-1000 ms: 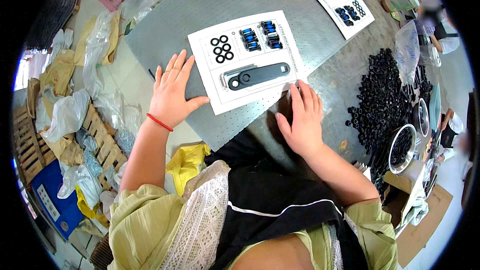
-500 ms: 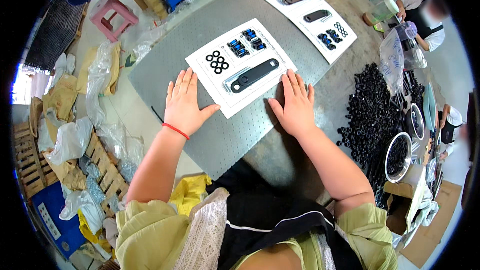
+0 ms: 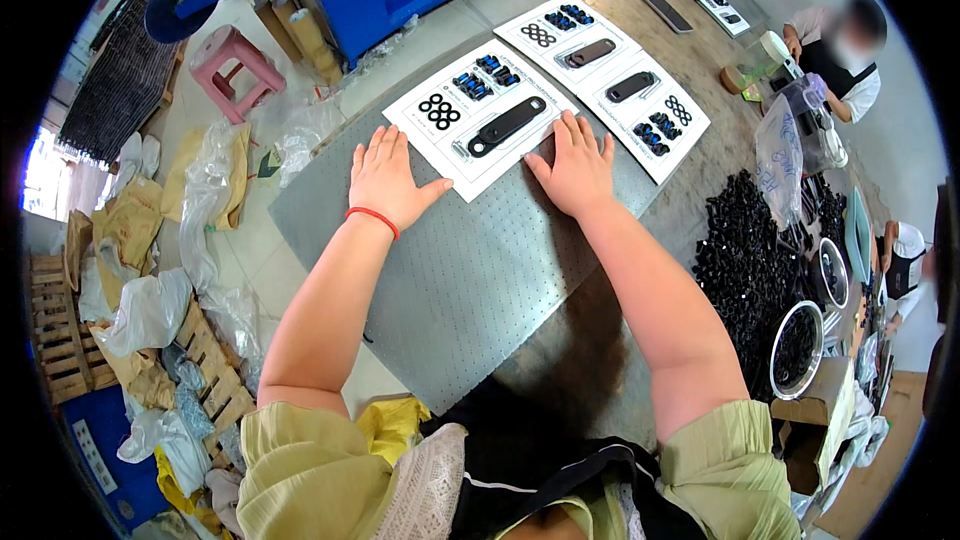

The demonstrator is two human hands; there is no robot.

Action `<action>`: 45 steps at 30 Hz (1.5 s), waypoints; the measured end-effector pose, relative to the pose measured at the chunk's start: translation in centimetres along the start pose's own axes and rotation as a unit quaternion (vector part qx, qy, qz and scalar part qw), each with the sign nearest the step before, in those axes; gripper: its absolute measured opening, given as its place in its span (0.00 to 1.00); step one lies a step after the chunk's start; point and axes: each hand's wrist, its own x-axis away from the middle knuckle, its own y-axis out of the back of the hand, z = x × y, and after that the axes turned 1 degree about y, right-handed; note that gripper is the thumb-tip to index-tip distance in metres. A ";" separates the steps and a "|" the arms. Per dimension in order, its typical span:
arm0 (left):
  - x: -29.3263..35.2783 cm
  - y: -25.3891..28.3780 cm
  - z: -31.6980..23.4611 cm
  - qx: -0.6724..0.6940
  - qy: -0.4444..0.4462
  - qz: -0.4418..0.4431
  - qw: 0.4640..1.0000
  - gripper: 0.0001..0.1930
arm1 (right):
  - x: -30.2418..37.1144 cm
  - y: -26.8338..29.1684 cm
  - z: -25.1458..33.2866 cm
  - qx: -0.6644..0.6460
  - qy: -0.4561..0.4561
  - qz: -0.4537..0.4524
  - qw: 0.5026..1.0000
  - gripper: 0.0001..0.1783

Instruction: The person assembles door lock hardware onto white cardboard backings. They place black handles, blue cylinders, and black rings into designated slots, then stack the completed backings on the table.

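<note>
My left hand [image 3: 390,180] lies open with fingers spread, its fingertips and thumb at the near-left edge of a white printed card [image 3: 415,128]. At the card's near-right edge my right hand [image 3: 575,168] is also open, fingers stretched forward. Black rings [image 3: 438,112], dark bolts with blue bands [image 3: 472,87] and a long black slotted bar [image 3: 508,127] show on the card. Beneath it is a grey dotted sheet [image 3: 470,290] on the table. Two similar cards [image 3: 625,48] are just beyond, their near edge close against this card's far edge.
To the right are a heap of small black parts [image 3: 745,280], a round metal bowl [image 3: 797,350] and a plastic bag [image 3: 780,162]. A co-worker [image 3: 845,60] is at the far right. On the left floor stand a pink stool [image 3: 235,70] and wooden pallets [image 3: 65,330].
Both hands have moved forward with the card, which slid away from me over the grey sheet, closing the gap to the two cards beyond. The head view has tilted up.
</note>
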 end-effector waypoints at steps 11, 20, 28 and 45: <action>-1.2 -1.2 -0.3 0.051 -0.006 -0.046 0.998 0.50 | -1.1 -1.0 -0.6 -0.022 -0.014 -0.020 0.999 0.43; -1.5 -2.3 -0.3 0.053 0.016 -0.058 0.997 0.51 | -1.3 -0.7 -0.6 -0.028 -0.023 0.010 0.999 0.43; -1.4 -2.8 0.2 0.055 0.017 -0.068 0.996 0.49 | -1.2 -0.7 0.0 -0.039 -0.021 0.028 0.999 0.44; -1.9 -2.6 1.0 0.492 -0.049 -0.183 0.850 0.22 | 29.3 20.0 -15.0 -0.123 -0.073 -0.176 0.974 0.19</action>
